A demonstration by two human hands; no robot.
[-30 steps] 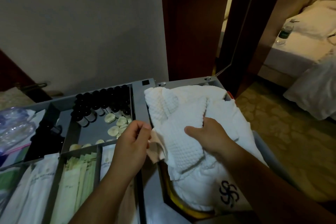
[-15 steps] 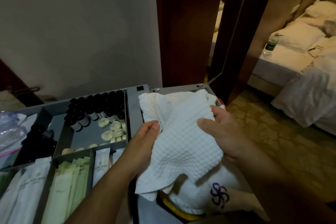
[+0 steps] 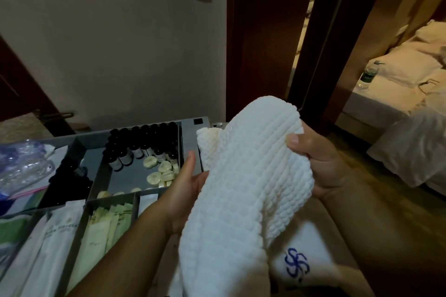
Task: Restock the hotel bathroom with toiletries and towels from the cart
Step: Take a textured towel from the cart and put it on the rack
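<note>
A white waffle towel [image 3: 246, 176] is held up between both hands above the grey cart tray [image 3: 193, 132]; the right hand [image 3: 321, 166] grips its right edge, thumb pressed on the weave; the left hand [image 3: 185, 190] lies against its left side, thumb straight, fingers hidden under the cloth; below the towel lies a white cloth with a blue emblem [image 3: 296, 265]; the tray's compartments hold dark-capped bottles [image 3: 144, 140], pale soap discs [image 3: 161, 171] and green sachets [image 3: 108, 224]; a bed [image 3: 386, 94] shows through the doorway.
</note>
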